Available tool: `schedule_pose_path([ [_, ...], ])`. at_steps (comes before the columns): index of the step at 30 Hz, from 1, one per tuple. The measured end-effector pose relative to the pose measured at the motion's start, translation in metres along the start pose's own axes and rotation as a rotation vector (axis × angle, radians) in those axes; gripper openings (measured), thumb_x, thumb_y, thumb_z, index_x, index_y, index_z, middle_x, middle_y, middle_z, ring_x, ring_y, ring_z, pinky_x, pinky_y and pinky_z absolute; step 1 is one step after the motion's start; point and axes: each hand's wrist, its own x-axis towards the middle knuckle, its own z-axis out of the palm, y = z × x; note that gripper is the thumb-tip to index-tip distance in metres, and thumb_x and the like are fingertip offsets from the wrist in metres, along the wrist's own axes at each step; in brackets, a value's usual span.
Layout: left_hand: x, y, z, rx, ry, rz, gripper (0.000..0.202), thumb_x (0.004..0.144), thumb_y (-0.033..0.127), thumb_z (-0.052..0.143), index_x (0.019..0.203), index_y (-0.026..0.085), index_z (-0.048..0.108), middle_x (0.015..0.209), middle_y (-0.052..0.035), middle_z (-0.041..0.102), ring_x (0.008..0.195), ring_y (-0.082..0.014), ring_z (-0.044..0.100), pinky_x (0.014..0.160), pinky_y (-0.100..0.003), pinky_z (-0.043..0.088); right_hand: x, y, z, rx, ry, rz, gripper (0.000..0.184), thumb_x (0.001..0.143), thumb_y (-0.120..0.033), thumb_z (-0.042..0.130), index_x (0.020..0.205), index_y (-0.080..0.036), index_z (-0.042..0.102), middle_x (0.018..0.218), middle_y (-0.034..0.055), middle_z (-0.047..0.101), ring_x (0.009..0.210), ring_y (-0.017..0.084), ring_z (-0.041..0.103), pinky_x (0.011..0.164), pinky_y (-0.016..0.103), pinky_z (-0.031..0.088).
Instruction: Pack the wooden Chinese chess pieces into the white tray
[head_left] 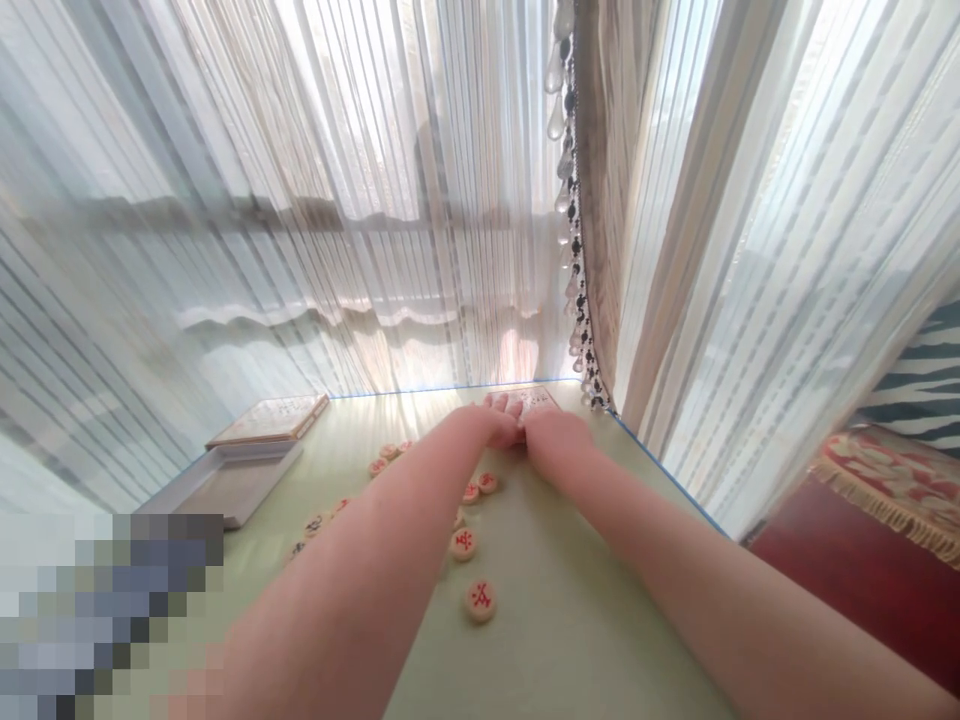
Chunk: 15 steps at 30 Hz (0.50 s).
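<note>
Left forearm (337,580), right forearm (697,560) bare, smooth, tapering to wrists; left hand (491,425), right hand (551,440) also bare.

Head-worn view, forward and down, onto left hand (491,425) and right hand (551,440)

From the right hand (551,445) there's an easy slide at about 5 o'clock along the table (570,600). Xiangqi pieces (463,543) clutter 7 o'clock, a shallow tray (232,485) sits farther out around 8, and the sheer curtain (660,250) walls off 1 to 3.
</note>
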Motion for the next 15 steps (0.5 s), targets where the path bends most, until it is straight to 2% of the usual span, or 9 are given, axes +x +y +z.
schedule_pose_path([
  [4,0.012,-0.008,0.003,-0.025,0.062,-0.002,0.073,0.081,0.058,0.027,0.144,0.024,0.014,0.152,-0.0036,0.0,0.139,-0.0283,0.0,0.11,-0.054,0.005,0.005,-0.001,0.007,-0.056,0.075,-0.026,0.039,0.086,-0.012,0.032,0.116,-0.007,0.057,0.116,0.0199,0.059,0.109,0.028,0.052,0.087,0.035,0.04],
  [8,0.023,-0.013,0.0,-0.011,0.078,0.016,0.072,0.08,0.063,0.024,0.143,0.028,0.016,0.152,-0.0016,0.001,0.139,-0.0301,0.0,0.107,-0.06,0.001,0.017,0.018,0.013,-0.061,0.118,-0.056,0.034,0.085,-0.014,0.037,0.109,-0.012,0.061,0.112,0.0158,0.06,0.105,0.025,0.052,0.087,0.032,0.039],
  [12,0.031,-0.018,-0.002,-0.058,0.111,0.051,0.075,0.078,0.068,0.028,0.142,0.031,0.019,0.152,-0.0013,0.004,0.139,-0.0313,0.0,0.106,-0.06,0.007,0.029,0.036,0.02,0.016,0.192,-0.138,0.033,0.083,-0.028,0.048,0.11,-0.014,0.06,0.112,0.0113,0.059,0.106,0.024,0.048,0.093,0.03,0.034],
  [15,0.035,-0.019,-0.001,-0.064,0.112,0.042,0.075,0.078,0.069,0.026,0.142,0.032,0.019,0.152,-0.0014,0.003,0.139,-0.0316,-0.001,0.107,-0.059,0.012,0.035,0.038,0.028,0.05,0.212,-0.13,0.03,0.083,-0.022,0.045,0.108,-0.012,0.06,0.111,0.0129,0.058,0.105,0.023,0.047,0.093,0.029,0.033],
])
